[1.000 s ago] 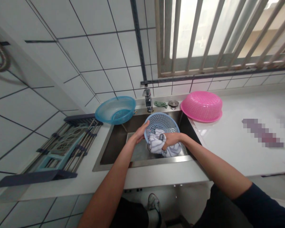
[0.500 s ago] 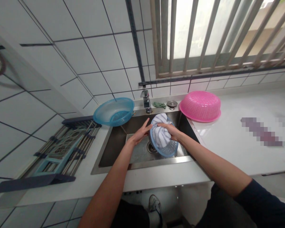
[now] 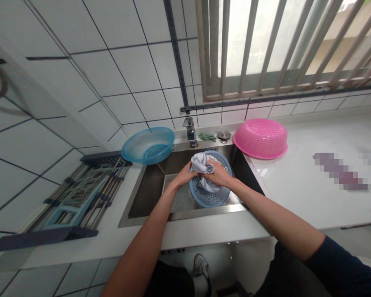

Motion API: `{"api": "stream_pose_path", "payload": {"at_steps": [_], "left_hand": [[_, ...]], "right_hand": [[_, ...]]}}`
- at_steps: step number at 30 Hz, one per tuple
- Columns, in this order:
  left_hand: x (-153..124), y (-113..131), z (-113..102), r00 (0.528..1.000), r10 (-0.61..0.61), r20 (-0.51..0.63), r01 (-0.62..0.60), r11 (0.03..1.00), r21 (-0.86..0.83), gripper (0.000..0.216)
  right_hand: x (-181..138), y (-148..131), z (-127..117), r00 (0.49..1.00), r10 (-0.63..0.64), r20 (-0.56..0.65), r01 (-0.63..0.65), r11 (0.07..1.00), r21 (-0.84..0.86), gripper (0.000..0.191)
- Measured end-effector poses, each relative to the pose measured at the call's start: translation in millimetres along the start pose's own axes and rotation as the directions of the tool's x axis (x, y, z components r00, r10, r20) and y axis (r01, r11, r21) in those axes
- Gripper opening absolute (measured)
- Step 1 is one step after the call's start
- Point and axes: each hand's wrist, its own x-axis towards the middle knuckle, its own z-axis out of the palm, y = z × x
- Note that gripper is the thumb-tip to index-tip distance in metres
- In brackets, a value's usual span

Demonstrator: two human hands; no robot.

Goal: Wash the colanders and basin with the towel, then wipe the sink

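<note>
Half a second ago the striped cloth lay spread across the inside of the blue colander with the right hand flat on it and the left hand open at the rim. Now the cloth (image 3: pixel 203 168) is bunched toward the upper left edge of the blue colander (image 3: pixel 210 181), and both hands have closed in on it.

The left hand (image 3: pixel 186 176) curls its fingers at the colander's near left rim, against the cloth; it appears to steady the basket so it does not turn. The right hand (image 3: pixel 219 174) is clamped on the gathered cloth and presses it onto the perforated wall, a grip that suits rubbing. The two hands are close together, nearly touching over the wad.

The colander is held tilted above the steel sink (image 3: pixel 148 194), its open side facing the person, so that any drips would fall into the basin rather than onto the counter. I cannot tell whether its lower edge rests on the sink floor.

Behind the basin stands the tap (image 3: pixel 191 131), with a small green rag (image 3: pixel 208 136) and a metal sink strainer (image 3: pixel 225 134) just beside it. A clear blue basin (image 3: pixel 148 144) sits at the sink's left corner, next to a dish rack (image 3: pixel 80 194). A pink colander (image 3: pixel 261 138) lies upside down on the white counter (image 3: pixel 299 189) to the right, well apart from the hands.
</note>
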Motion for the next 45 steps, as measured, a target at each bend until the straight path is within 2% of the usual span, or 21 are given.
{"api": "stream_pose_path", "payload": {"at_steps": [4, 7, 12, 17, 21, 25, 28, 33, 35, 38, 41, 45], "left_hand": [[4, -4, 2, 0.999, -0.046, 0.012, 0.045, 0.997, 0.069, 0.087], [5, 0, -2, 0.997, -0.042, 0.059, 0.034, 0.992, 0.125, 0.093], [1, 10, -15, 0.986, 0.031, 0.165, -0.053, 0.990, 0.132, 0.092], [-6, 13, -18, 0.976, -0.001, 0.217, -0.033, 0.988, 0.153, 0.087], [-8, 16, -11, 0.988, -0.003, 0.154, -0.041, 0.959, 0.282, 0.093], [-10, 23, -3, 0.994, 0.097, 0.049, -0.109, 0.885, 0.452, 0.091], [-12, 31, 2, 0.983, 0.181, -0.035, -0.134, 0.830, 0.542, 0.079], [-13, 36, 6, 0.969, 0.199, -0.144, -0.065, 0.775, 0.629, 0.051], [-11, 35, 5, 0.966, 0.216, -0.144, -0.078, 0.772, 0.631, 0.045], [-8, 30, -1, 0.962, 0.221, -0.159, -0.094, 0.819, 0.565, 0.039], [-5, 25, -7, 0.956, 0.212, -0.201, -0.088, 0.864, 0.496, 0.039], [-2, 20, -15, 0.941, 0.227, -0.251, -0.102, 0.897, 0.430, 0.041]], "right_hand": [[2, 3, -3, 0.996, 0.091, -0.008, -0.089, 0.958, -0.272, 0.028], [5, 3, -13, 0.982, 0.179, -0.066, -0.191, 0.893, -0.408, 0.028], [6, 8, -28, 0.929, 0.331, -0.166, -0.370, 0.828, -0.421, 0.028], [5, 10, -32, 0.917, 0.358, -0.178, -0.400, 0.822, -0.406, 0.043], [5, -1, -34, 0.920, 0.353, -0.169, -0.392, 0.823, -0.412, 0.033], [6, -13, -36, 0.936, 0.308, -0.172, -0.352, 0.838, -0.417, 0.028], [6, -20, -36, 0.945, 0.281, -0.166, -0.326, 0.831, -0.450, 0.028], [6, -26, -36, 0.948, 0.269, -0.169, -0.318, 0.797, -0.513, 0.032], [6, -25, -36, 0.945, 0.276, -0.176, -0.327, 0.796, -0.509, 0.036], [6, -21, -37, 0.926, 0.301, -0.226, -0.375, 0.792, -0.482, 0.041], [7, -14, -42, 0.893, 0.346, -0.288, -0.446, 0.771, -0.455, 0.042], [8, -6, -52, 0.864, 0.394, -0.314, -0.500, 0.751, -0.432, 0.047]]}}
